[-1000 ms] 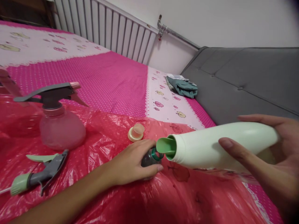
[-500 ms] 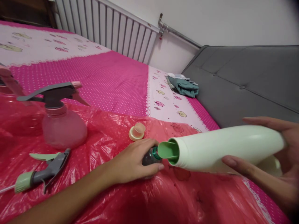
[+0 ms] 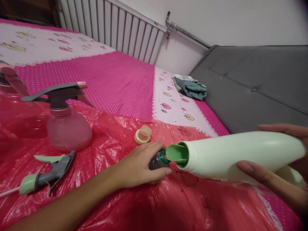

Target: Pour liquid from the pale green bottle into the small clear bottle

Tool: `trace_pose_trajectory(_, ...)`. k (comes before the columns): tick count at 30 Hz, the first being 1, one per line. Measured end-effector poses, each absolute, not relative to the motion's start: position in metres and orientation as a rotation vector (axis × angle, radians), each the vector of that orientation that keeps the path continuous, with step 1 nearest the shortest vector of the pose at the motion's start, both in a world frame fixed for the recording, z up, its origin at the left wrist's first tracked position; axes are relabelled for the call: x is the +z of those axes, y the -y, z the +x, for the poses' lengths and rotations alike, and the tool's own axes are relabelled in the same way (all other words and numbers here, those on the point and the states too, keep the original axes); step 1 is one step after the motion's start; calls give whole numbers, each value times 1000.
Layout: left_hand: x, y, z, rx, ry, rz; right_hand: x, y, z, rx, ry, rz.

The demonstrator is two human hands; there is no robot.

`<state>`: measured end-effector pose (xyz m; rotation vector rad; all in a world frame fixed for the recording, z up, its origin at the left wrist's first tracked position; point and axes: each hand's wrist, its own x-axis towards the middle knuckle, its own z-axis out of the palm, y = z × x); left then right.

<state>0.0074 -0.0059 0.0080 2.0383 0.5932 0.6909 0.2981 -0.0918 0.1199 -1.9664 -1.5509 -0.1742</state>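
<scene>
My right hand [image 3: 276,170] holds a large pale green bottle [image 3: 235,155] tipped almost flat, its green spout [image 3: 175,153] pointing left. The spout meets the green-ringed neck of a small dark bottle [image 3: 157,160] standing on a red plastic sheet [image 3: 168,205]. My left hand [image 3: 137,165] is wrapped around that small bottle, hiding most of it. Whether liquid flows is not visible.
A pink spray bottle [image 3: 66,123] with a grey trigger stands at the left. A loose green-and-grey trigger head [image 3: 45,176] lies in front of it. A pink cap [image 3: 143,134] sits behind my left hand. A folded cloth [image 3: 191,88] lies by a grey sofa [image 3: 252,86]; a radiator [image 3: 120,30] is behind.
The big bottle and both hands drifted slightly right and down in view; my right thumb slid further back along the bottle. The small bottle stays gripped.
</scene>
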Motion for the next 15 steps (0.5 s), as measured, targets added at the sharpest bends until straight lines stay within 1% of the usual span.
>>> trace_pose_trajectory(15,11,7,6,639,-622,2027,117,93,302,-180,1548,-1968)
